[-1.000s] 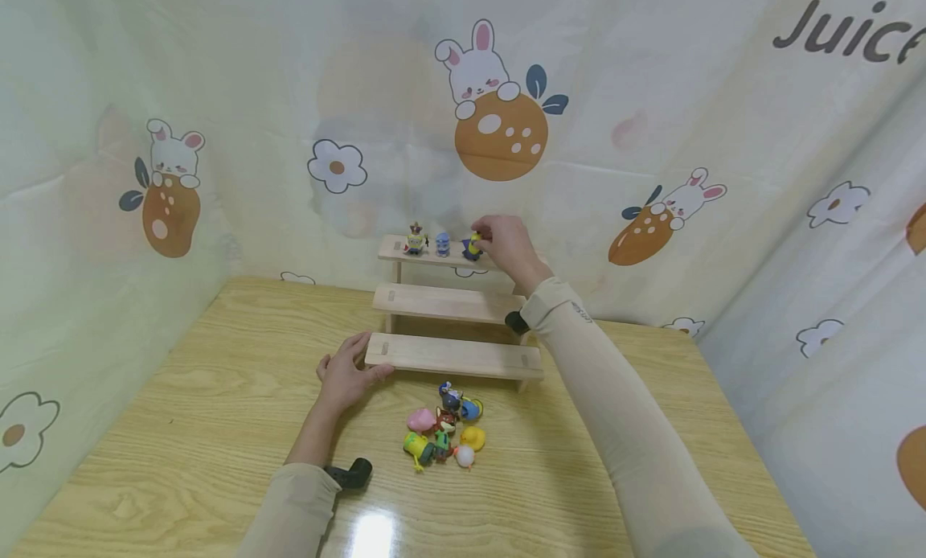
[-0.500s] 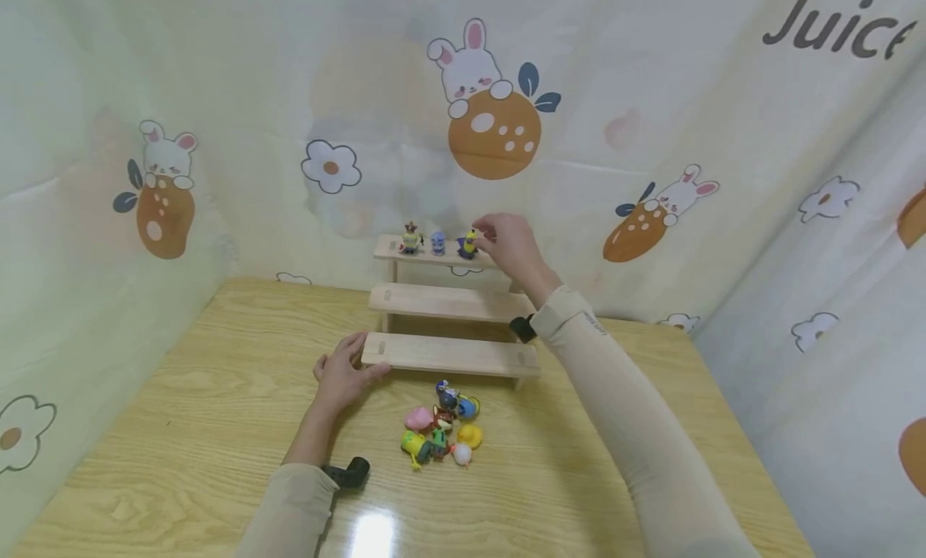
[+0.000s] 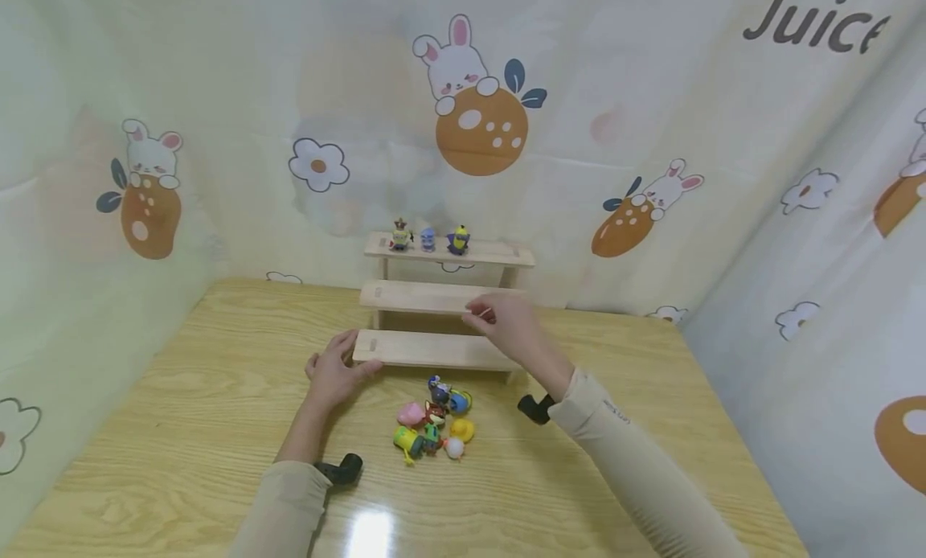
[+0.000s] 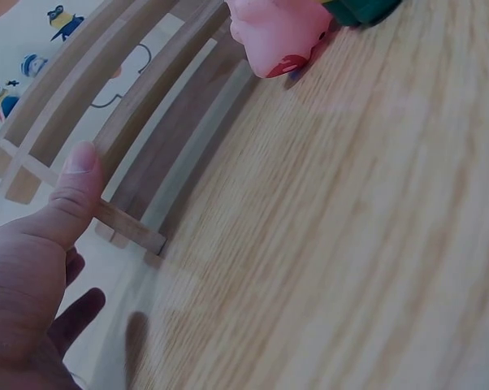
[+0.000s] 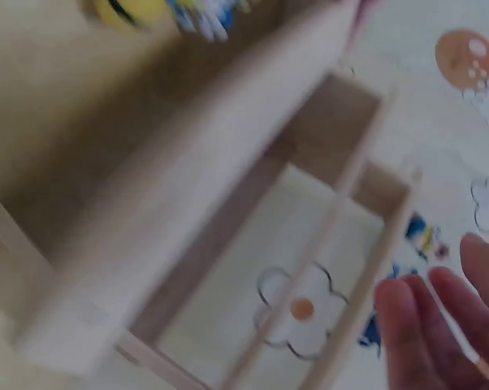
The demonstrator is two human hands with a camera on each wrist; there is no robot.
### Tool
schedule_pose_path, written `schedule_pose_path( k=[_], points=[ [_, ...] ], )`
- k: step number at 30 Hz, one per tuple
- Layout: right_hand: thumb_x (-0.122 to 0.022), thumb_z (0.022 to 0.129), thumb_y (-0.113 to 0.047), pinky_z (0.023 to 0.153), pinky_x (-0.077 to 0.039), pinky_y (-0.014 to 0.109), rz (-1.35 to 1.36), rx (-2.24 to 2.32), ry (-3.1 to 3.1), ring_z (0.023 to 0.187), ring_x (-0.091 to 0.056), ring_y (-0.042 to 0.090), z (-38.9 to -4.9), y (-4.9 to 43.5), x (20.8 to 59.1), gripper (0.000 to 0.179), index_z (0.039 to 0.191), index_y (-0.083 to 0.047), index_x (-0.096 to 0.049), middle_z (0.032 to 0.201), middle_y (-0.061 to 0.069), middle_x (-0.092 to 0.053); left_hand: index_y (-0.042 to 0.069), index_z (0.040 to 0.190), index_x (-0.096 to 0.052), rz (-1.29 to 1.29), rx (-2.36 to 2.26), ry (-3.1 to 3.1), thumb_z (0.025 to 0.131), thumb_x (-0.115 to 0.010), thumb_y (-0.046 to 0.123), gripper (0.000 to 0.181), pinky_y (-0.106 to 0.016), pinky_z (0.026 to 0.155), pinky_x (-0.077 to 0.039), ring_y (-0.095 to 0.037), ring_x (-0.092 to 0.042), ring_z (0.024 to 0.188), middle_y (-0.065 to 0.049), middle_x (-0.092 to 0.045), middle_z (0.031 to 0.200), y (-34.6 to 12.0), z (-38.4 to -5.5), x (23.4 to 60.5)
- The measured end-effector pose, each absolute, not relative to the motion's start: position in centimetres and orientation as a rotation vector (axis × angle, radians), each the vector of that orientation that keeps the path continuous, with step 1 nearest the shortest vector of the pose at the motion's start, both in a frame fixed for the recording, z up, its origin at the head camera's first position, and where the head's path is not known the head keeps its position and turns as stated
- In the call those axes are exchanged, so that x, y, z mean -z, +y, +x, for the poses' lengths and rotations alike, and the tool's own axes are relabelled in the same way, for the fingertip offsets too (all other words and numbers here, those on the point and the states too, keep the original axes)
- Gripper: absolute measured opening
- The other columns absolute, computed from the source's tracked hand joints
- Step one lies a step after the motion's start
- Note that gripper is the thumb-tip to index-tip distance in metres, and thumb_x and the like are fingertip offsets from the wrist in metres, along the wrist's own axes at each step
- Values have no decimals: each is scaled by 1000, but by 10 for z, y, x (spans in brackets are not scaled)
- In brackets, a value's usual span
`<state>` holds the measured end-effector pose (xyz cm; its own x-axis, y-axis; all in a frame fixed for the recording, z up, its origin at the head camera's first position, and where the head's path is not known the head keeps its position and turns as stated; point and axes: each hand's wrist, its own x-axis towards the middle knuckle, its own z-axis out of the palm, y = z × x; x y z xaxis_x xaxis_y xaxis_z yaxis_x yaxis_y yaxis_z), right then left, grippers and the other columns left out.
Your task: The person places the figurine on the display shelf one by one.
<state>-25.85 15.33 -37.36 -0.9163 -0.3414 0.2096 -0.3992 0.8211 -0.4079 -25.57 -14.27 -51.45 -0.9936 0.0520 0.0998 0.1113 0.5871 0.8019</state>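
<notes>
My left hand (image 3: 334,375) holds the left end of a three-step wooden display stand (image 3: 427,349). In the left wrist view its thumb (image 4: 75,183) lies on a step's edge, and some fingers hang apart from the wood. My right hand (image 3: 510,325), empty with loosely bent fingers, hovers in front of the stand's right side. On the top step stand a crowned yellow figurine (image 3: 400,236), a light-blue figurine (image 3: 428,240) and a yellow figurine in a dark cape (image 3: 459,241).
Several small toys lie heaped before the stand, among them a pink toy pig (image 3: 411,414), a brown fox figurine (image 3: 435,414), a yellow toy duck (image 3: 462,429) and a yellow-green figurine (image 3: 408,441). A printed curtain (image 3: 362,84) hangs behind the wooden table (image 3: 217,429).
My right hand has let go of the caped yellow figurine and come down towards the lower steps. That figurine stands alone on the top step. My left hand stays at the stand.
</notes>
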Motion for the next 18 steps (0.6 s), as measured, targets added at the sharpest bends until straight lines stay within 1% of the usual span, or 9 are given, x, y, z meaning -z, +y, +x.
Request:
schedule_pose_path(
  k=[3,5,8,11,14,16,18],
  points=[
    [-64,90,-36,74,-55,29,592,-618,-2972,81,-67,14,-242,152,394,30,104,-10,-71,92,2,-72,11,146,-39,-138,1387,-2741,77,-72,51,86,-60,109,6,-36,-37,136,-10,-36,151,-142,-256,515],
    [-65,89,-39,75,-55,32,611,-561,-3035,82,-67,15,-234,149,406,34,103,-9,-71,92,4,-73,11,146,-39,-131,1378,-2743,77,-73,51,86,-60,109,5,-36,-37,136,-10,-36,151,-143,-256,515],
    [-66,87,-44,81,-54,38,642,-498,-3126,88,-68,22,-224,145,421,44,105,-4,-70,96,10,-73,11,145,-39,-127,1368,-2742,77,-73,50,86,-60,109,4,-36,-37,136,-10,-36,151,-143,-256,515],
    [-67,85,-47,89,-51,42,637,-485,-3222,98,-67,28,-218,141,430,53,109,0,-68,106,14,-71,11,145,-39,-127,1359,-2747,77,-73,51,86,-61,109,4,-36,-37,136,-11,-36,151,-143,-256,514],
    [-67,84,-48,90,-51,40,642,-472,-3275,102,-66,28,-215,139,437,56,112,1,-66,110,16,-70,10,146,-38,-127,1358,-2758,76,-72,53,89,-61,109,3,-37,-36,136,-11,-35,152,-143,-255,513],
    [-68,85,-44,79,-53,35,685,-464,-3283,89,-67,24,-214,138,441,49,104,1,-69,99,12,-72,10,146,-37,-126,1355,-2765,75,-71,56,91,-62,109,3,-38,-36,136,-11,-35,152,-143,-255,514],
    [-69,86,-40,65,-49,28,720,-461,-3282,71,-61,17,-214,139,445,40,92,-1,-71,82,7,-69,10,146,-37,-131,1360,-2766,75,-71,56,92,-62,109,3,-38,-36,136,-12,-35,152,-142,-256,514]
  ],
)
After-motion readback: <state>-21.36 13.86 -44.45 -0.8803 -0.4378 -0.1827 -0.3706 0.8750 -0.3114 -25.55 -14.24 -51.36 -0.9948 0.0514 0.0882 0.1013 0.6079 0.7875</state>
